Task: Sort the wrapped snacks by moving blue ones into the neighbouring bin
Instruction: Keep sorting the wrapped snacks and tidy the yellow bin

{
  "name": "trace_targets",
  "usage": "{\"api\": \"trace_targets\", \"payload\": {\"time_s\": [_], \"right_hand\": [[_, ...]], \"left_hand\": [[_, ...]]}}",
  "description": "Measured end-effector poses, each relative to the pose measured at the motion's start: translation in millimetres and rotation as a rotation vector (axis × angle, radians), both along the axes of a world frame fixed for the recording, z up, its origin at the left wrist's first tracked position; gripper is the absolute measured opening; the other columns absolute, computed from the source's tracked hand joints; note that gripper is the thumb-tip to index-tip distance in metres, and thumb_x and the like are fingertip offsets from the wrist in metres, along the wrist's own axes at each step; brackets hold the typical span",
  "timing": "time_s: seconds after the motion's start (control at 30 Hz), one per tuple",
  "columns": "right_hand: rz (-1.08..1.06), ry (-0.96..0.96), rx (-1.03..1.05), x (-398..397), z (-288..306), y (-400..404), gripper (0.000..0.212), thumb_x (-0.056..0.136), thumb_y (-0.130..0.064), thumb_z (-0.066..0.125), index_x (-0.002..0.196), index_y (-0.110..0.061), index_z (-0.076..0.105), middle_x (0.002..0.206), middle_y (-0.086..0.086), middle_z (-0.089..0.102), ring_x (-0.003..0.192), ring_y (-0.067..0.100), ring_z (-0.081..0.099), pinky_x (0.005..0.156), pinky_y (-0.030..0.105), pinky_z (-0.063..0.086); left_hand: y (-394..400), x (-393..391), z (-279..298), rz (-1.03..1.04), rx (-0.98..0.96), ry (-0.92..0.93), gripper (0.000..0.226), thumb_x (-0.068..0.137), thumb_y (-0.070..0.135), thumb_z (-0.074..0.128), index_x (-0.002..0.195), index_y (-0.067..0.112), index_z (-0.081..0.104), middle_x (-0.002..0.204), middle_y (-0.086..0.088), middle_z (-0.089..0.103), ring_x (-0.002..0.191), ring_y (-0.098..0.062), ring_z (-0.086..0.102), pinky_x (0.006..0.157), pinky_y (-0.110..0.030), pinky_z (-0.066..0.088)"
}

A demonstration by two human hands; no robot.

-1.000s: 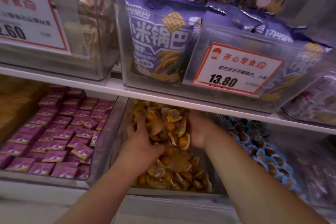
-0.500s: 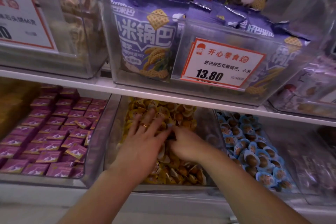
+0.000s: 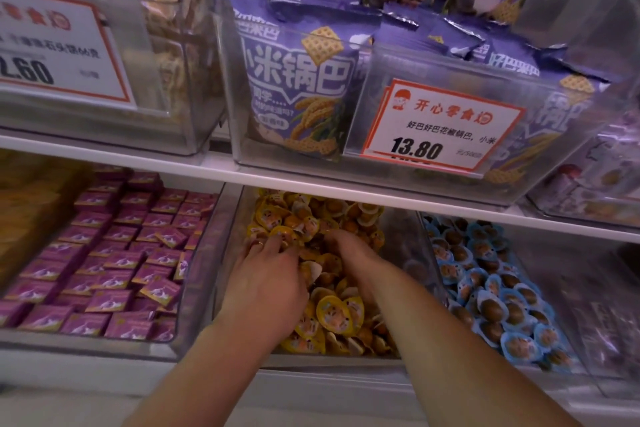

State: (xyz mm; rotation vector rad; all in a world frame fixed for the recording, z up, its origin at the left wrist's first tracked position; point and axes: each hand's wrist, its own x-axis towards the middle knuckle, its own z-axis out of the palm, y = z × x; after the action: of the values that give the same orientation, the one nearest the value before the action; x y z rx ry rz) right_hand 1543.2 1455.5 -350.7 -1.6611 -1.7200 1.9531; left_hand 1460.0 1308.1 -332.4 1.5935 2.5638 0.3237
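Observation:
Both my hands are down in the middle clear bin (image 3: 239, 218), which is heaped with yellow-wrapped snacks (image 3: 337, 315). My left hand (image 3: 266, 274) lies palm down on the pile, fingers spread forward among the wrappers, a ring on one finger. My right hand (image 3: 349, 250) reaches in beside it, its fingertips buried among the snacks, so I cannot see what they touch. The neighbouring bin on the right (image 3: 581, 340) holds blue-wrapped snacks (image 3: 498, 305). No blue wrapper shows in the yellow pile.
A bin of pink square packets (image 3: 104, 253) stands to the left. A white shelf edge (image 3: 346, 191) runs just above the bins, carrying clear boxes of purple snack bags (image 3: 298, 80) and price cards (image 3: 440, 125). More purple goods fill the far right.
One second ago both hands held a raised scoop of yellow snacks. They have let it fall and now lie low on the pile, fingers pushing toward the back.

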Motion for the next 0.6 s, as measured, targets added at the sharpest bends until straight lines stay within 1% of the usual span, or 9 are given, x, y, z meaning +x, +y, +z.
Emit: {"api": "trace_targets", "payload": {"time_s": [0.03, 0.07, 0.13, 0.2, 0.3, 0.37, 0.43, 0.5, 0.6], "right_hand": [[-0.03, 0.049, -0.035, 0.2, -0.7, 0.2, 0.044, 0.085, -0.046, 0.054, 0.11, -0.015, 0.074, 0.104, 0.012, 0.076, 0.096, 0.032, 0.071, 0.089, 0.045, 0.057], [-0.046, 0.09, -0.067, 1.6, -0.1, 0.3, 0.045, 0.085, -0.046, 0.055, 0.109, -0.014, 0.075, 0.103, 0.013, 0.076, 0.094, 0.031, 0.072, 0.082, 0.042, 0.059], [-0.056, 0.21, -0.155, 3.6, 3.8, 1.8, 0.038, 0.084, -0.041, 0.057, 0.096, -0.012, 0.078, 0.092, 0.013, 0.076, 0.081, 0.029, 0.073, 0.066, 0.034, 0.057], [-0.054, 0.341, -0.232, 4.4, 10.0, 0.5, 0.029, 0.082, -0.035, 0.058, 0.079, -0.014, 0.078, 0.08, 0.011, 0.074, 0.068, 0.026, 0.071, 0.061, 0.03, 0.056], [-0.046, 0.399, -0.256, 6.9, 18.3, -7.9, 0.027, 0.078, -0.032, 0.059, 0.073, -0.014, 0.079, 0.083, 0.012, 0.073, 0.072, 0.025, 0.072, 0.065, 0.029, 0.057], [-0.049, 0.437, -0.255, 14.4, 19.2, -12.2, 0.033, 0.085, -0.032, 0.055, 0.084, -0.012, 0.081, 0.093, 0.013, 0.075, 0.082, 0.025, 0.074, 0.07, 0.031, 0.058], [-0.076, 0.444, -0.248, 24.7, 19.4, -15.1, 0.038, 0.092, -0.035, 0.05, 0.09, -0.012, 0.081, 0.095, 0.013, 0.076, 0.083, 0.026, 0.074, 0.067, 0.032, 0.059], [-0.116, 0.393, -0.206, 35.2, 18.6, -16.8, 0.042, 0.095, -0.037, 0.047, 0.094, -0.011, 0.08, 0.098, 0.016, 0.076, 0.082, 0.028, 0.074, 0.065, 0.034, 0.059], [-0.138, 0.234, -0.056, 47.5, 17.7, -20.6, 0.043, 0.094, -0.046, 0.052, 0.107, -0.013, 0.076, 0.1, 0.013, 0.077, 0.093, 0.03, 0.073, 0.085, 0.043, 0.058]], "left_hand": [[-1.0, -1.7, -0.5, -0.004, 0.016, -0.02, 0.038, 0.089, 0.035, 0.037, 0.114, 0.023, 0.062, 0.126, -0.001, 0.055, 0.118, -0.024, 0.051, 0.107, -0.038, 0.033], [-2.1, -2.6, -0.2, -0.006, 0.033, -0.048, 0.04, 0.089, 0.035, 0.035, 0.115, 0.022, 0.062, 0.125, -0.001, 0.056, 0.117, -0.024, 0.051, 0.106, -0.037, 0.033], [-3.9, -2.3, 2.2, -0.003, 0.063, -0.103, 0.047, 0.089, 0.04, 0.03, 0.122, 0.024, 0.059, 0.126, 0.0, 0.056, 0.118, -0.023, 0.052, 0.107, -0.037, 0.033], [-4.6, -0.4, 4.6, -0.005, 0.087, -0.164, 0.055, 0.087, 0.047, 0.031, 0.137, 0.031, 0.048, 0.134, 0.005, 0.055, 0.125, -0.021, 0.049, 0.113, -0.039, 0.028], [-6.2, 1.4, 10.2, -0.021, 0.079, -0.334, 0.065, 0.078, 0.062, 0.038, 0.14, 0.041, 0.039, 0.139, 0.013, 0.053, 0.128, -0.016, 0.049, 0.114, -0.041, 0.027], [-7.4, 2.8, 9.7, -0.039, 0.079, -0.339, 0.07, 0.069, 0.074, 0.039, 0.133, 0.046, 0.042, 0.133, 0.019, 0.055, 0.124, -0.012, 0.051, 0.111, -0.041, 0.031], [-8.3, 2.2, 7.6, -0.049, 0.116, -0.337, 0.07, 0.068, 0.08, 0.047, 0.128, 0.046, 0.047, 0.125, 0.02, 0.058, 0.118, -0.009, 0.053, 0.107, -0.039, 0.038], [-9.2, -0.9, 5.5, -0.052, 0.136, -0.376, 0.064, 0.072, 0.072, 0.06, 0.128, 0.043, 0.051, 0.123, 0.02, 0.059, 0.115, -0.009, 0.055, 0.099, -0.037, 0.045], [-11.0, -4.1, 1.6, -0.124, 0.07, -0.276, 0.047, 0.077, 0.054, 0.068, 0.12, 0.041, 0.056, 0.116, 0.019, 0.057, 0.113, -0.012, 0.054, 0.096, -0.037, 0.045]]}}
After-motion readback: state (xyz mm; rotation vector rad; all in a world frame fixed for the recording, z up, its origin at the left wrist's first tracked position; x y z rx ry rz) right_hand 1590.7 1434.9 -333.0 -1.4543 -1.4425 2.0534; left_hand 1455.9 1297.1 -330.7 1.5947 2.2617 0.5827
